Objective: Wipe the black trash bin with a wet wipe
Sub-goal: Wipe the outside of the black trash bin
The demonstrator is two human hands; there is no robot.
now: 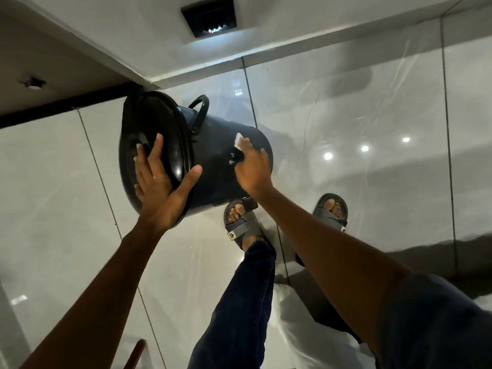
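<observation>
The black trash bin [218, 179] is tilted on its side above the glossy floor, its round lid [154, 123] facing me and a curved handle [200, 106] on top. My left hand [159, 187] grips the lid's lower rim, fingers spread across the lid, thumb on the edge. My right hand [253, 169] presses a white wet wipe [239, 141] flat against the bin's side wall; only a corner of the wipe shows past my fingertips.
Polished grey floor tiles [359, 134] reflect ceiling lights. A white wall base [202, 73] runs behind the bin, with a dark vent [209, 16] above it. My sandalled feet [239, 222] stand just below the bin. A dark ledge [53, 113] crosses at the left.
</observation>
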